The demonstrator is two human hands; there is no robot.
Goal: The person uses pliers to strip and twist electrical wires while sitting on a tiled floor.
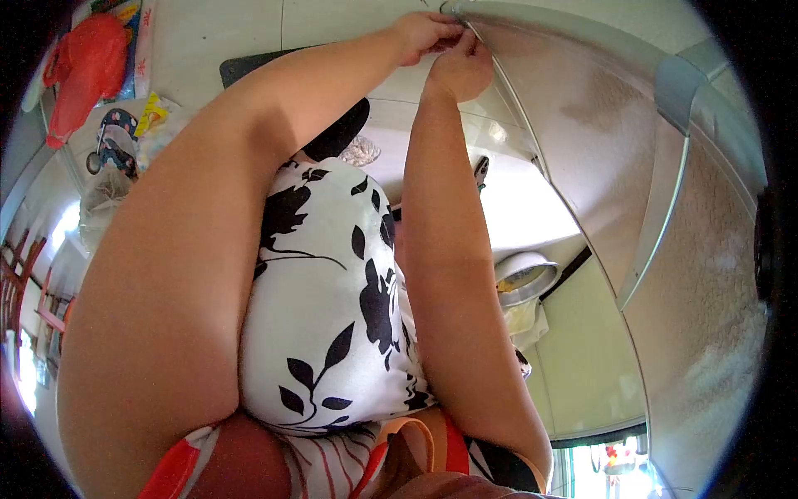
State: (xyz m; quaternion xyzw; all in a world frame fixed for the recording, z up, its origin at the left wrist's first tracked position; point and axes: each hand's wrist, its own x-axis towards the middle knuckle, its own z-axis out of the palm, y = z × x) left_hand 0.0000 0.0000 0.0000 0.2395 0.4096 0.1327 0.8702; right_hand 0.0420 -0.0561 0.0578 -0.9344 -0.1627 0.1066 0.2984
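Note:
At the top of the view my left hand and my right hand meet at the upper corner of a large brownish panel with a grey rim. The fingers of both hands are pressed together, with the fingertips close to each other at the panel's edge. Whatever lies between them is too small and hidden to name. Both bare arms stretch forward around the white cloth with black leaves on my body.
A metal bowl stands right of my right arm. Pliers-like handles lie beside that arm. At the upper left are a red plastic bag, a clear bag and patterned footwear. A dark flat object lies behind my left forearm.

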